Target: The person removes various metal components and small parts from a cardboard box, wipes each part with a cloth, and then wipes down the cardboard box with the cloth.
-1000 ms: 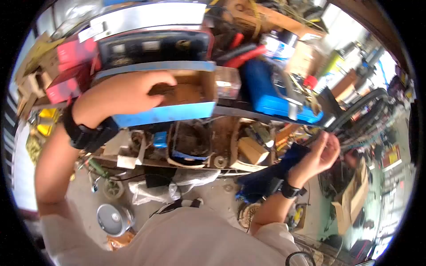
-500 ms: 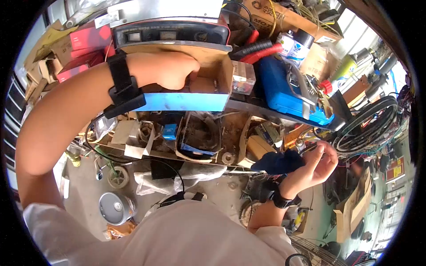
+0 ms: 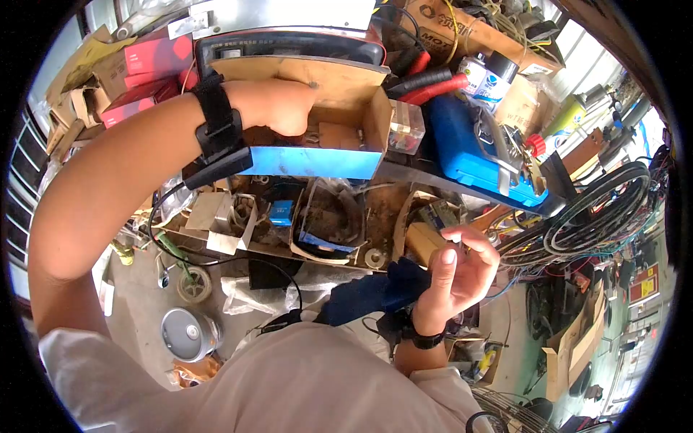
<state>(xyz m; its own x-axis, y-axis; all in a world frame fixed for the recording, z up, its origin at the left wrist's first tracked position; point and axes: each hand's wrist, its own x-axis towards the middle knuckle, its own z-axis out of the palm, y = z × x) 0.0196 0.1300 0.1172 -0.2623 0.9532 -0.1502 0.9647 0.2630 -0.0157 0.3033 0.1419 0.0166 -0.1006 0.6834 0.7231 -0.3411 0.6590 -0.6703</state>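
My left hand (image 3: 285, 108) reaches over the near wall of an open cardboard box (image 3: 310, 160) with a blue front. Its fingers bend down out of sight, so I cannot tell whether they hold anything. Small loose pieces and a brown carton (image 3: 339, 136) lie inside the box, right of that hand. My right hand (image 3: 462, 274) is raised below the shelf, thumb and forefinger curled together around something too small to make out. A dark blue cloth (image 3: 375, 292) hangs beside the right wrist; whether the hand holds it is hidden.
A blue plastic case (image 3: 458, 144) with metal tools on it, a clear small box (image 3: 406, 128) and red-black clamps (image 3: 433, 88) stand right of the box. Below is a lower shelf with open cartons (image 3: 328, 216). Coiled black cables (image 3: 606, 209) hang at right.
My right hand has moved left and closed its fingertips more. The blue cloth has swung left and lower. My left hand stays in the box, shifted slightly; the view has moved a little.
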